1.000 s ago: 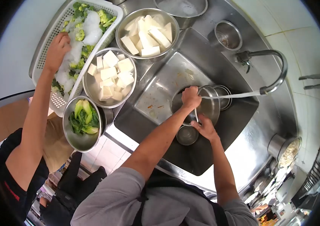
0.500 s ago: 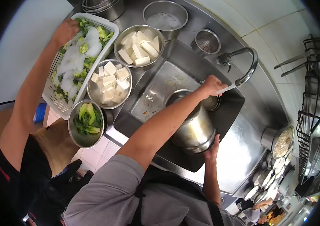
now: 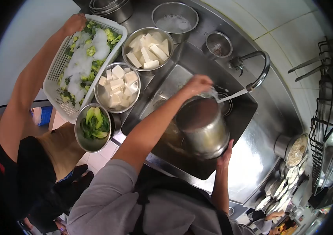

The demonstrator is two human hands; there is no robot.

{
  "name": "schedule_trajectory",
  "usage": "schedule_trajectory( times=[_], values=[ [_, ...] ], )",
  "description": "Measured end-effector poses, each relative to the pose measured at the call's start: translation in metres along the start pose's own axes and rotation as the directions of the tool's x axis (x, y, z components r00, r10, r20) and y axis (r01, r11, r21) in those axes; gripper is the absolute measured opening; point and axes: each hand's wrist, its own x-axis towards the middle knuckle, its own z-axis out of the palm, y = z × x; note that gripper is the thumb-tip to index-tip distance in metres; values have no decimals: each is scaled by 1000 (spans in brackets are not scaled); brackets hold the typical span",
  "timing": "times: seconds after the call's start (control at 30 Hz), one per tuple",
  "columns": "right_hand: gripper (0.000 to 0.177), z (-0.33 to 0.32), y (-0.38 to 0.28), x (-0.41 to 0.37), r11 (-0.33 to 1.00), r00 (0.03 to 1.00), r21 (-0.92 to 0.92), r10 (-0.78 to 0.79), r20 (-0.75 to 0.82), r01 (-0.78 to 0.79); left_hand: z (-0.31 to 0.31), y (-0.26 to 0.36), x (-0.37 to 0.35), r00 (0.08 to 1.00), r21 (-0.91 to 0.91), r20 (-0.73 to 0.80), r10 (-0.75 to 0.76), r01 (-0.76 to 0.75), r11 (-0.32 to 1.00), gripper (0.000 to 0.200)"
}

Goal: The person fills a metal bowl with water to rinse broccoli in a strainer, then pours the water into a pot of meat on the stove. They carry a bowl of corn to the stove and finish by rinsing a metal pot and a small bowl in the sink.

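Observation:
A metal pot (image 3: 209,135) is tilted over the sink (image 3: 166,150), its dark round end toward the tap. My right hand (image 3: 225,152) grips its lower rim on the near right side. Above its far end, my left hand (image 3: 198,84) is closed, with curled fingers slightly blurred. Whatever it may hold is hidden. Water (image 3: 233,95) runs from the curved tap (image 3: 261,72) just right of my left hand and splashes beside the pot. A small round metal vessel (image 3: 226,105) lies in the sink behind the pot, partly covered.
Left of the sink stand bowls of white tofu blocks (image 3: 149,51) (image 3: 117,88) and a bowl of green vegetables (image 3: 94,123). Another person's hand (image 3: 74,24) is at a white basket (image 3: 52,88) of broccoli and ice. A wire rack (image 3: 323,117) hangs at right.
My left hand has moved left, away from the water stream. The pot has turned, showing more of its dark end. The other person's hand has shifted to the basket's far corner.

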Motion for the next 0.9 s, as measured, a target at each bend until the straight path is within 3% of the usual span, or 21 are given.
schedule_trajectory(
  times=[0.03,0.07,0.13,0.17,0.2,0.23,0.27,0.3,0.37,0.4,0.47,0.5,0.6,0.63,0.73,0.83,0.9],
  values=[
    [61,21,-8,2,994,998,-91,-51,40,54,-22,-7,-23,960,514,-253,122,26,858,15],
    [54,27,-10,16,938,966,-254,-201,160,237,-47,-52,-34,908,609,-373,191,84,788,13],
    [42,56,-3,42,791,941,-512,-306,141,334,-71,-75,-80,867,612,-478,141,214,761,8],
    [36,55,14,70,647,915,-655,-352,198,391,-81,-102,-97,873,559,-469,134,176,810,7],
    [32,50,36,99,474,887,-768,-382,261,430,-87,-123,-114,879,500,-461,123,142,854,7],
    [29,57,52,112,153,797,-830,-415,438,536,-86,-125,-130,906,488,-416,79,149,860,9],
    [28,71,67,119,-185,691,-784,-384,612,592,-85,-122,-144,929,478,-367,41,151,865,11],
    [26,79,79,120,-270,671,-748,-330,664,606,-82,-119,-155,949,466,-316,1,154,871,13],
    [24,96,95,121,-432,627,-648,-212,749,628,-56,-83,-165,943,656,-333,9,225,721,19],
    [23,100,99,122,-432,605,-587,-113,788,684,-39,-64,-169,940,733,-342,11,259,629,22],
    [23,111,97,124,-416,533,-458,80,842,786,-12,-43,-169,951,821,-180,252,4,571,27],
    [28,115,92,121,-355,585,-511,138,799,783,2,-41,-171,929,844,-89,359,-121,523,30],
    [45,92,75,163,-91,696,-695,206,688,713,22,-54,-168,964,903,74,255,-173,392,30],
    [58,94,58,174,-6,775,-813,304,554,583,28,-51,-170,951,916,86,298,-193,352,25],
    [77,99,23,191,115,881,-898,175,439,425,43,-62,-172,939,964,254,233,-266,21,22],
    [83,108,17,206,290,980,-936,-28,198,197,60,-90,-167,942,948,317,108,-317,-20,20],
    [95,130,6,207,433,990,-900,99,100,48,67,-88,-169,931,932,362,41,-361,-32,21]
  ],
)
